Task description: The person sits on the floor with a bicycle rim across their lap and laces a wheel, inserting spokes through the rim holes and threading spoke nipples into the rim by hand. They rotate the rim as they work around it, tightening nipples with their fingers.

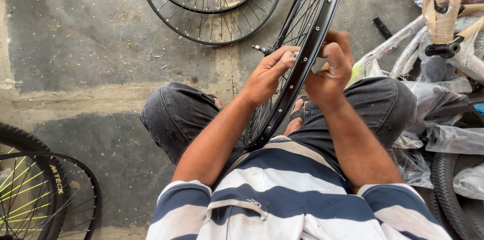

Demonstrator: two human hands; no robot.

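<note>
Both hands grasp the black spoked metal bicycle wheel rim (295, 76): left hand (267, 76) fingers pinch its edge, right hand (328, 71) fingers curl around it.

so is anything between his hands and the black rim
Nothing visible. The left hand and the right hand already touch the rim, one on each side, fingers on it.

At my far right, crinkled clear plastic wrapping (443, 136) covers a pale bicycle frame; tan paper-and-tape padding (442, 3) with a red-printed label binds its upper tubes. At lower left, a black tyre (55, 179) carries pale lettering on its sidewall.
</note>
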